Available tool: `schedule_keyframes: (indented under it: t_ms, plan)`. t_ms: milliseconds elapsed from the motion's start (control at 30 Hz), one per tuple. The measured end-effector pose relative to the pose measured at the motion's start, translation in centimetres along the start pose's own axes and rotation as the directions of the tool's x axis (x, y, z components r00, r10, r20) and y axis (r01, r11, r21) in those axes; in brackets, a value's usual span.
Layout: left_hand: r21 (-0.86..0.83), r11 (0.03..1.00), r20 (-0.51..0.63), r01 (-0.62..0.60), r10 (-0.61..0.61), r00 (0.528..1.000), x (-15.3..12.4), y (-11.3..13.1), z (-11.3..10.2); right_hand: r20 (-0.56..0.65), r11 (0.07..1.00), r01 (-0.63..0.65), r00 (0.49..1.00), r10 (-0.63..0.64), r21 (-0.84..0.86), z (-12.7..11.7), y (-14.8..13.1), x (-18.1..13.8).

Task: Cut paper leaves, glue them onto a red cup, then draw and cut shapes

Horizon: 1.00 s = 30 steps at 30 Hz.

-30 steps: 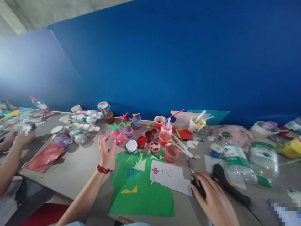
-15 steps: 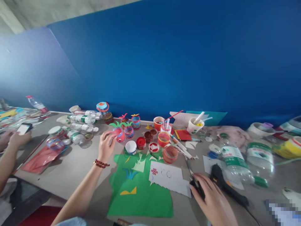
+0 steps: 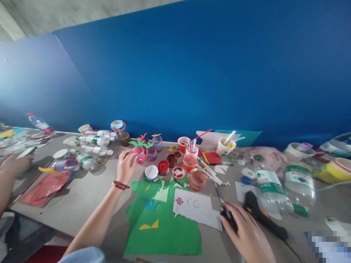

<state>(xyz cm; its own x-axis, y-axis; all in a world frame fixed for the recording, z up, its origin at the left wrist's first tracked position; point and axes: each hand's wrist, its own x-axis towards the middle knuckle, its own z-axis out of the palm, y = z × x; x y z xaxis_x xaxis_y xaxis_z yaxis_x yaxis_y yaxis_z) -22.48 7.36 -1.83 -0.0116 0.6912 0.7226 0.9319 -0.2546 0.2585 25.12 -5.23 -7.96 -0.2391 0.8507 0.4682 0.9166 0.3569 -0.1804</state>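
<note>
My left hand (image 3: 126, 165) has its fingers pinched at the near left side of a small pink cup (image 3: 140, 156) topped with green paper leaves. That cup stands on the table beside a similar purple-blue cup (image 3: 151, 155). My right hand (image 3: 245, 230) rests on the table, wrapped over the black handles of a pair of scissors (image 3: 222, 204), whose blades point away from me. Between the hands lies a green paper sheet (image 3: 175, 239) with blue and yellow paper cutouts. A white paper piece (image 3: 195, 206) with a red knot pattern overlaps its right side.
A black glue gun (image 3: 261, 215) lies right of my right hand, near clear plastic bottles (image 3: 270, 182). Paint jars (image 3: 163, 168) and cups of brushes stand mid-table. Bottles lie at the left. Another person's hand (image 3: 16, 164) holds a phone. A blue wall rises behind.
My left hand and the pink cup have shifted slightly right, and the purple-blue cup with them. A yellow strip now shows beside the clear cup at left. The other person's phone has tilted.
</note>
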Motion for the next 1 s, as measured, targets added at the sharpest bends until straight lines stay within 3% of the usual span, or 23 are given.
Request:
schedule_keyframes:
  t_ms: [333,700,767,800,900,1000]
  plan:
    - [-0.034,0.999,-0.025,-0.038,0.037,0.999,0.5,0.0,1.4,0.009,1.000,-0.014,1.000,0.014,-0.005,-0.3,-0.4,0.0]
    - [-0.035,0.999,-0.045,-0.024,0.022,0.999,-0.7,2.0,-1.1,0.020,1.000,-0.016,1.000,0.016,0.022,-0.3,-0.4,0.0]
    - [-0.076,0.996,0.039,-0.056,0.059,0.997,-1.5,3.0,-1.8,0.008,1.000,-0.014,1.000,0.014,0.027,-0.5,-0.7,0.2]
    - [-0.115,0.989,0.136,-0.097,0.112,0.984,-1.9,3.6,-2.0,0.003,0.999,-0.016,1.000,0.016,0.029,-0.6,-0.8,0.2]
    - [-0.167,0.973,0.362,-0.161,0.212,0.908,-3.2,4.8,-1.8,-0.003,0.999,-0.023,1.000,0.024,0.032,-0.7,-1.2,0.4]
    - [-0.150,0.978,0.426,-0.146,0.197,0.883,-4.2,5.1,-0.5,0.019,0.999,-0.030,0.999,0.029,0.033,-0.8,-1.5,0.5]
